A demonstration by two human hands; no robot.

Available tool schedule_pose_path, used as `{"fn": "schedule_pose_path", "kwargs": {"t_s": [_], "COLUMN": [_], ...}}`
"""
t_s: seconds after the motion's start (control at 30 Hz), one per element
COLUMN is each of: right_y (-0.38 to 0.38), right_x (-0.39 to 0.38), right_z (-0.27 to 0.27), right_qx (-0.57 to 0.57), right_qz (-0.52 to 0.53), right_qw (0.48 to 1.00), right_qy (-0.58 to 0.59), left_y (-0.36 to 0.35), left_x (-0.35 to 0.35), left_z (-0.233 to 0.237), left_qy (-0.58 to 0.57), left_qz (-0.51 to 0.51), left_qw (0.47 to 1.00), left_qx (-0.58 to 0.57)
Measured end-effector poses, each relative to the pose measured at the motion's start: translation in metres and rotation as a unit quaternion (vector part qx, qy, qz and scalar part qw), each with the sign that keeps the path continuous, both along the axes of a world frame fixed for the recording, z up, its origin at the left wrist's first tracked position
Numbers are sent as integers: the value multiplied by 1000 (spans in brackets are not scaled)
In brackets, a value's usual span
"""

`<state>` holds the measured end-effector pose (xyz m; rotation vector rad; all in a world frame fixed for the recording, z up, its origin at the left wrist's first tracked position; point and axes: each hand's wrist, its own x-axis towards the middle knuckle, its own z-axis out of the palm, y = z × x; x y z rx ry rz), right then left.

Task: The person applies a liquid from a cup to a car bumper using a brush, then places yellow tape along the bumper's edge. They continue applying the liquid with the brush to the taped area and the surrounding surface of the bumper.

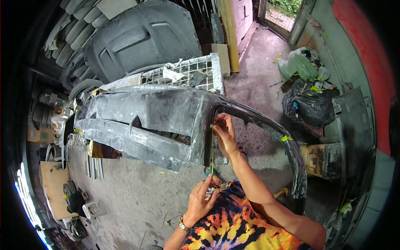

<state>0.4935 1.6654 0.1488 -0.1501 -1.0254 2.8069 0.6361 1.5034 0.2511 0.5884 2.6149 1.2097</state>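
Observation:
A large grey car body panel [158, 109], patchy as if sanded, lies across a stand in front of me. A curved dark frame [266, 125] runs off its right end. My right hand [225, 132] is at the inner edge of that frame, thumb and fingers pinched on the upper end of a thin yellow strip of tape [212, 150]. The strip runs down along the panel's end to my left hand [201, 201], which is held near my body with curled fingers around its lower end. What else lies in the left palm is mostly hidden.
A white grid rack [183, 75] with scraps stands behind the panel. A dark car hood [141, 35] leans at the back. Filled bags [308, 104] and a worn box [321, 160] sit on the right. A white stool [92, 209] is at lower left.

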Motion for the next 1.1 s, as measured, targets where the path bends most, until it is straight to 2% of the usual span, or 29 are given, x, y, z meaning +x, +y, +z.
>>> {"fn": "schedule_pose_path", "kwargs": {"t_s": [0.37,1.1], "right_y": [-1,0], "right_x": [2,5], "right_z": [1,-1], "right_qx": [-13,-7], "right_qz": [18,41], "right_qw": [1000,999], "right_qy": [11,14], "left_y": [-1,-7], "left_x": [3,6], "left_z": [-4,-4], "left_qy": [23,-7], "left_qz": [4,11], "left_qw": [1000,1000], "left_qx": [15,-15]}}
